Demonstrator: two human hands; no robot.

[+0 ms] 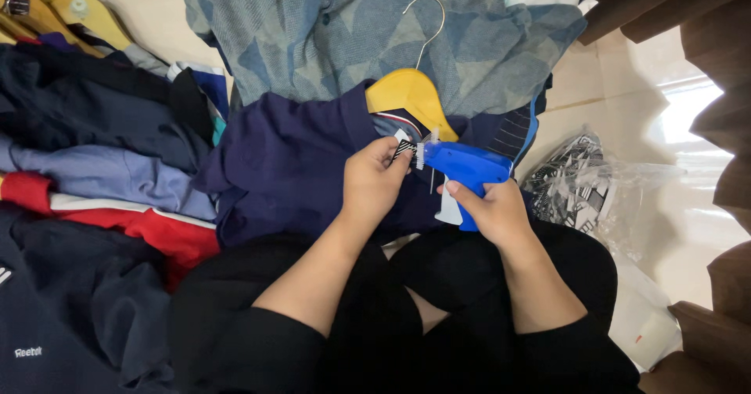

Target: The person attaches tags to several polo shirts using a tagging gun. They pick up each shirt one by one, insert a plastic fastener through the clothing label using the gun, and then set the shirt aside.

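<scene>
Tagging's mid-way: left hand (374,181) pinches a small striped tag (404,148) at the blue tagging gun (463,167) needle, right hand (494,210) wrapped around the gun, over the navy shirt (289,163) in the lap; tag isn't attached yet, I'd say.

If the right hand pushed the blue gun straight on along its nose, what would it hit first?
Most likely the small striped tag pinched in the left hand, right at the tip of the blue tagging gun held by the right hand. Behind it lies the navy shirt; depth is hard to judge.
</scene>
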